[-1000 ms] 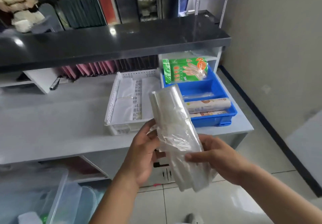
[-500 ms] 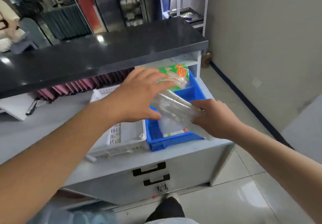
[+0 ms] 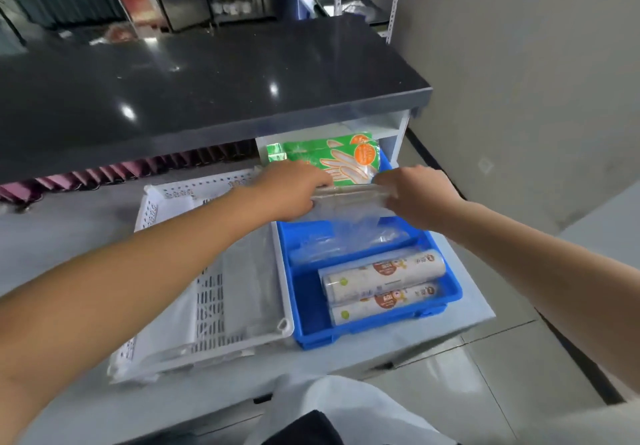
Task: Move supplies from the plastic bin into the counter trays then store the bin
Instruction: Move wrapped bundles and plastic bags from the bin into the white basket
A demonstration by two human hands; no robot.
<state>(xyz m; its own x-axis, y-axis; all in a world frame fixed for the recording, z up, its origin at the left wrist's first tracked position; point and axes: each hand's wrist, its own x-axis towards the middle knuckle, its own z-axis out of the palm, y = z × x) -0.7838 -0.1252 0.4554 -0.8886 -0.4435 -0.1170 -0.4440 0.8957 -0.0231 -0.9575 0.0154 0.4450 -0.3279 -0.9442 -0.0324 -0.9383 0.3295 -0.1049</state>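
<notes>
Here: a blue plastic tray (image 3: 450, 292), smooth-walled, sits on the pale desk (image 3: 69, 236) beside a white slotted tray (image 3: 214, 292); in it lie two printed cylindrical rolls (image 3: 382, 271) and a glossy green glove packet (image 3: 329, 157). Left hand (image 3: 291, 190) and right hand (image 3: 420, 195), fingers curled, each grip an end of a crinkly clear plastic-bag bundle (image 3: 349, 198) over the tray's far compartment.
</notes>
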